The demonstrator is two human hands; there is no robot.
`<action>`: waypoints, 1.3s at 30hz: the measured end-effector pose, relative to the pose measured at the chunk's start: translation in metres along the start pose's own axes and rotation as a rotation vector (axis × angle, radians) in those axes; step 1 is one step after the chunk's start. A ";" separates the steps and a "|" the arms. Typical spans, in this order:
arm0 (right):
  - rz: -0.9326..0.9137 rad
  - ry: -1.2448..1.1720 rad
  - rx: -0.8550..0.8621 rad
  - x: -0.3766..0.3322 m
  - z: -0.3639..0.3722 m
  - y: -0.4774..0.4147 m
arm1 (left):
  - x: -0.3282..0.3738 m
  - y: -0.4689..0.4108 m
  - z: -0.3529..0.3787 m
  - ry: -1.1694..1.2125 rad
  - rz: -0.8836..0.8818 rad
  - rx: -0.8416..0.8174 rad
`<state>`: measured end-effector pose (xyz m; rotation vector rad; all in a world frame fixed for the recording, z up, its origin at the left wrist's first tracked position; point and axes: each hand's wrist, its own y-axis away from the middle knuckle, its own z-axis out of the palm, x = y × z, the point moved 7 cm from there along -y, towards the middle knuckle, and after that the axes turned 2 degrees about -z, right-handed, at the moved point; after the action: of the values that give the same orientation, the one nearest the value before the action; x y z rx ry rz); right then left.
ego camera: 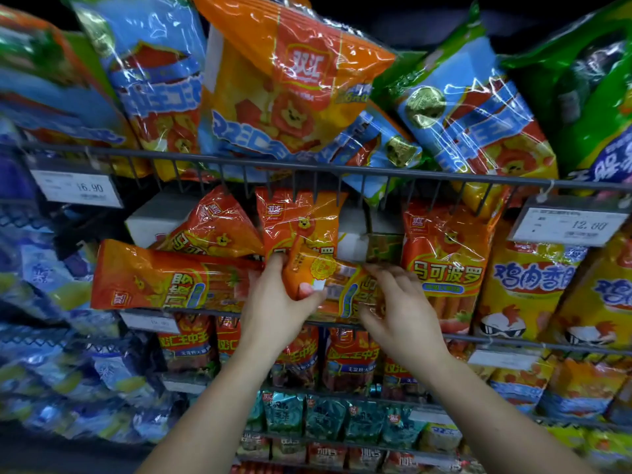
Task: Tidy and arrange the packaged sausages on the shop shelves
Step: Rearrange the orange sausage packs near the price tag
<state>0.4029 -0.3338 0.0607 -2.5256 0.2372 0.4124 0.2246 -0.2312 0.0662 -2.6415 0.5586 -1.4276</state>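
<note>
Because the orange sausage pack [338, 282] lies slanted rather than upright, both hands hold it just below the wire rail [205, 162], in front of the packs standing behind it. The left hand [277, 299] grips the pack's left end, with the fingers curled behind it and the thumb [307, 289] pressed on its front face. The right hand [400, 302] grips the right end with the fingers bent over the upper edge; how far they wrap behind cannot be told. A hold at both ends probably serves to control a limp, glossy wrapper while it is turned.

The left forearm [212, 398] and right forearm [478, 388] reach up and forward from the lower edge of the view, converging on the pack, with the palms facing each other across it.

Below the rail and left of the hands, a second orange pack [164, 278] lies on its side, likely awaiting the same correction. Below the rail and right of the hands, an upright pack [448, 261] shows the intended facing.
</note>
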 end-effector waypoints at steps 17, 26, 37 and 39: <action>0.128 -0.117 0.076 0.001 -0.002 0.002 | -0.019 0.002 -0.041 0.530 -0.014 0.064; 0.311 -0.408 0.116 -0.005 -0.005 0.007 | -0.038 0.008 -0.052 0.879 -0.142 0.157; 0.719 -1.588 0.174 -0.054 0.034 0.032 | -0.034 0.030 -0.020 1.100 -0.260 0.099; 0.724 -1.636 0.227 -0.057 0.033 0.033 | -0.034 0.037 -0.010 1.115 -0.279 0.083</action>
<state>0.3336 -0.3385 0.0373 -1.1243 0.4454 2.2662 0.1894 -0.2523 0.0362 -1.6671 0.1460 -2.8640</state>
